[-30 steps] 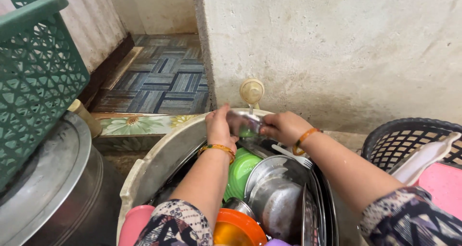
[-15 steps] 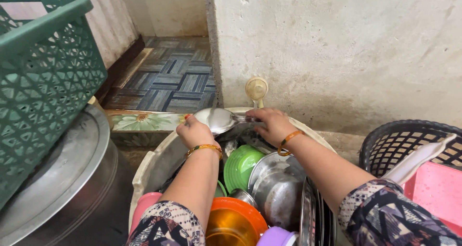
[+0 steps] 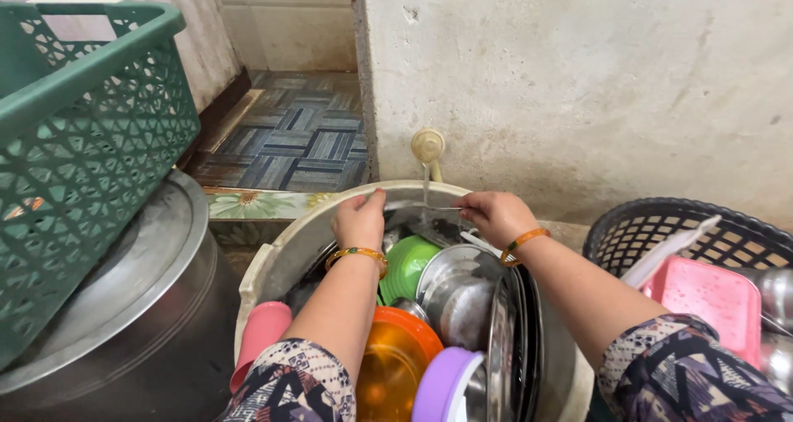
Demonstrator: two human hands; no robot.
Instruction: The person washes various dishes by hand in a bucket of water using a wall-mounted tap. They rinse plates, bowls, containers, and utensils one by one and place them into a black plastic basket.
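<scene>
While water runs in a thin stream from the tap (image 3: 428,148) on the concrete wall (image 3: 578,83), you hold a steel plate (image 3: 410,206) level beneath it, your left hand (image 3: 360,220) pinching its near left rim and your right hand (image 3: 494,216) gripping its right edge. Both hands work over a big pale tub (image 3: 285,253) crowded with a green bowl (image 3: 406,265), steel dishes, an orange bowl (image 3: 396,360) and a pink cup (image 3: 260,335). Off to your left stands a green basket (image 3: 83,158); to your right, a black basket (image 3: 702,232).
</scene>
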